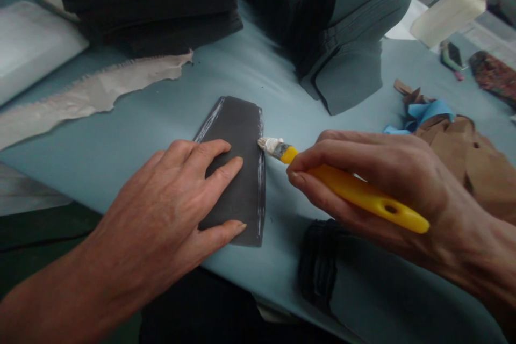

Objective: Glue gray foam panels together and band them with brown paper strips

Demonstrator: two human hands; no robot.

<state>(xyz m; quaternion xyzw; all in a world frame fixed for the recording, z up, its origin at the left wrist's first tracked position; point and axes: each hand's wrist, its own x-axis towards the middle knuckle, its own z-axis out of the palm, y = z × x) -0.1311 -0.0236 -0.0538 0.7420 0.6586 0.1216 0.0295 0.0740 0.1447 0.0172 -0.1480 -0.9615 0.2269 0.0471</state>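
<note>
A dark panel [250,193] is laid flat near the edge of the pale blue table [153,123], and white streaks are seen along its borders at 11 and 3 o'clock. From 8 o'clock it is pinned by the left hand [169,193], whose fingers are spread over its surface. At 3 o'clock a yellow-handled brush [342,185] is pinched between the thumb and fingers of the right hand [379,172]; its white-coated bristles are set at the panel's edge, though firm contact cannot quite be confirmed. Stacked dark pieces [346,59] are found at 1 o'clock, a frayed cloth strip [100,88] at 10, and brown scraps [471,156] beyond the right hand.
</note>
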